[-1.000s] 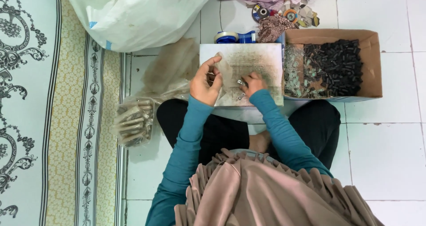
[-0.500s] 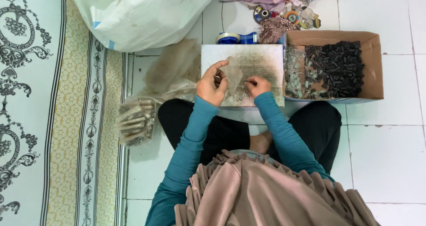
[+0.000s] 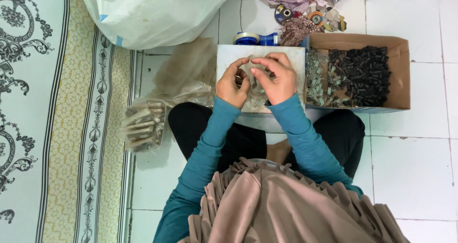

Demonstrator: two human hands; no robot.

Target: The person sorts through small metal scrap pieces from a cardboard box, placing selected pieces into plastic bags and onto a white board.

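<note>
Head view, upper middle of the frame: left hand [image 3: 232, 85] curled, fingertips closed on one side of a small clear bag [image 3: 253, 82]; right hand [image 3: 275, 78] pinching the same bag from the other side, thumb and forefinger narrow. Bag raised just above a white board [image 3: 228, 57] resting across the lap. Contents of the bag too small to tell.

Right of the board, touching it: a cardboard box [image 3: 403, 68] with black pieces [image 3: 360, 73] in its right part and pale greenish bits [image 3: 318, 80] in its left. Above the board, a blue tape dispenser [image 3: 253, 37]. Lower left, on the floor tiles, a bundle of filled packets [image 3: 143, 124].

Probably best done so: grip near the bag's mouth with both hands, level and over the board, so that anything slipping out lands there and not on the tiles. Pull gently, since thin film tears. Elbows tucked in, clear of the box.
</note>
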